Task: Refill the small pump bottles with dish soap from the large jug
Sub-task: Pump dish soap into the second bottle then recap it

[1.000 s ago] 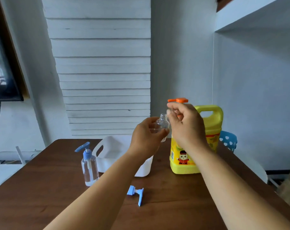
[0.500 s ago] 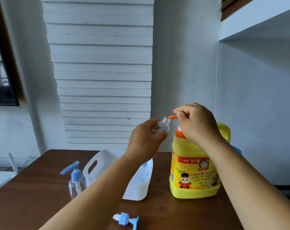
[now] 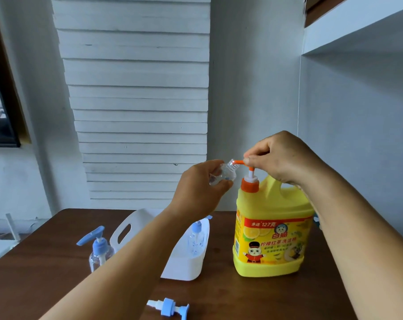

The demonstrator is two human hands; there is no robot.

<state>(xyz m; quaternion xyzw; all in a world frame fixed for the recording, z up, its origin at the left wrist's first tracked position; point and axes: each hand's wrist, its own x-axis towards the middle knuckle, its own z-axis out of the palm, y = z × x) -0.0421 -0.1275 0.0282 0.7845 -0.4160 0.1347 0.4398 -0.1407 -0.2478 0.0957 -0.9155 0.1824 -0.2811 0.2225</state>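
Bottle (image 3: 223, 175) gripped in left hand (image 3: 201, 188), tilted, mouth touching nozzle (image 3: 238, 161); right hand (image 3: 281, 158) closed on pump head.

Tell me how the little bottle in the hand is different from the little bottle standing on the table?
The held bottle has no pump and an open neck; the standing bottle wears its blue pump. The held bottle is tilted in the left hand at the jug's orange spout; the standing bottle sits upright on the table. Both are small and clear.
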